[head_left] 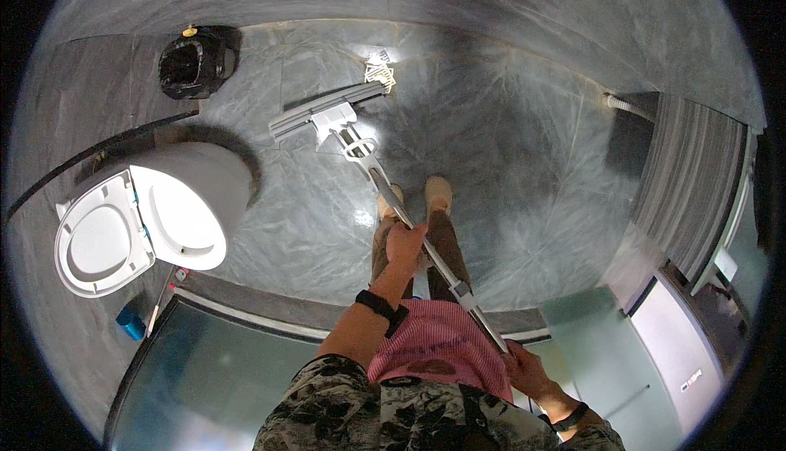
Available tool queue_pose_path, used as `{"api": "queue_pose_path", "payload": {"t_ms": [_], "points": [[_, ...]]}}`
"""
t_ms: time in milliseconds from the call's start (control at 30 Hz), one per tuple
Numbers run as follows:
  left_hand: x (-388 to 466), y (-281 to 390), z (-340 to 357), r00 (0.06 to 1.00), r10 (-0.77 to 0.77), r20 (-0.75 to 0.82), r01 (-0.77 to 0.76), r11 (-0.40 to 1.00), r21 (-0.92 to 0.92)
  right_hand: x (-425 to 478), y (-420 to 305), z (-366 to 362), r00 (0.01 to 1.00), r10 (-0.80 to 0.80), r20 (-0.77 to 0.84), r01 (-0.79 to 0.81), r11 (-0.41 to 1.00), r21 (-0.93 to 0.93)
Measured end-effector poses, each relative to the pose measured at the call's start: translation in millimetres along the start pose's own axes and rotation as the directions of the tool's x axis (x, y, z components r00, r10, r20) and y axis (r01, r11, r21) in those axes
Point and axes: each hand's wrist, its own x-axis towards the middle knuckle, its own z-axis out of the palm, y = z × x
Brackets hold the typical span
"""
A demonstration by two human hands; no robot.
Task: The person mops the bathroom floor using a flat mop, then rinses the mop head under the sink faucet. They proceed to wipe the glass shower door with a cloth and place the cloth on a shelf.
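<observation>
A sponge mop with a long metal pole [441, 265] slants across the view from lower right to upper left. My left hand [405, 243] is closed around the middle of the pole, in front of my legs. Near the pole's upper end, beside my right hip, my right hand [522, 368] grips it. The wide grey mop head [328, 110] lies on the grey marbled tile floor [503, 205]. Its right end is at a bright floor drain cover [379, 76]; whether they touch I cannot tell.
At the left stands a white toilet [215, 175] with its lid raised. Beyond it is a black bucket-like container [193, 64]. A blue cup [131, 323] is at the lower left. A striped cabinet [691, 175] and a white corrugated hose [623, 105] are on the right. Glass panels stand behind me.
</observation>
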Motion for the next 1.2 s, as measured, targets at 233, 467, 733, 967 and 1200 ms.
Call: {"api": "queue_pose_path", "payload": {"t_ms": [233, 467, 733, 967, 1200], "points": [[-19.4, -8.1, 10.8, 0.992, 0.038, 0.119, -0.017, 0.985, -0.173, -32.4, 8.2, 7.0, 0.998, -0.023, -0.062, 0.02, 0.999, -0.047], [24.1, 56.7, 9.0, 0.973, -0.099, 0.208, 0.154, 0.95, -0.27, 10.6, -42.9, -3.9, 0.994, 0.047, -0.097, -0.055, 0.995, -0.084], [-9.4, 11.8, 22.8, 0.963, -0.077, 0.258, 0.203, 0.838, -0.507, -16.3, -21.4, -5.1, 0.994, 0.025, -0.103, -0.038, 0.991, -0.128], [-27.4, 15.6, 16.3, 0.973, -0.029, 0.23, 0.169, 0.767, -0.619, -26.0, -6.3, -0.5, 0.987, -0.071, -0.142, 0.05, 0.988, -0.15], [-69.2, -19.8, 23.7, 0.937, -0.22, 0.271, 0.313, 0.874, -0.373, -59.6, 6.9, -5.8, 0.982, -0.151, -0.116, 0.137, 0.983, -0.119]]}}
